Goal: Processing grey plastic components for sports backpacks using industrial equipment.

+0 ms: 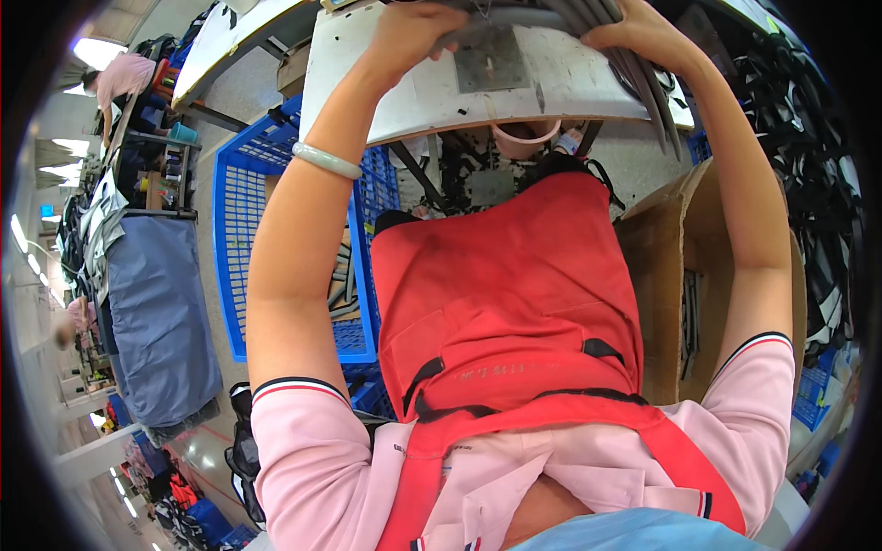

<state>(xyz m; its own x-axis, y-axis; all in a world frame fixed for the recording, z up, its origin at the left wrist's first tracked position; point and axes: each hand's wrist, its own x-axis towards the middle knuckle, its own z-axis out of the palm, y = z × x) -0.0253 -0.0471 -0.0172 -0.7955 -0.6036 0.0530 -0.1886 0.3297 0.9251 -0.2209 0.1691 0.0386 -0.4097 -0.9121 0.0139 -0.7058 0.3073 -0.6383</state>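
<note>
Several long, dark grey flexible strips (574, 18) lie in a bundle at the far edge of the view, over the white worktable (386, 108). My right hand (638, 37) grips the bundle, thumb on its near side, and loose strip ends droop past it over the table's front edge. On the left, my left hand (418, 39) is closed, fingers curled round the end of a grey strip; part of that grip is cut off by the upper rim. Between my hands, a square metal plate (491, 64) is set into the tabletop.
At my left stands a blue plastic crate (230, 248) with grey strips inside. An open cardboard box (657, 266) at my right also holds grey strips. Beneath the table is a pink bucket (525, 142). Black material (799, 138) is heaped far right; another person (124, 78) works far left.
</note>
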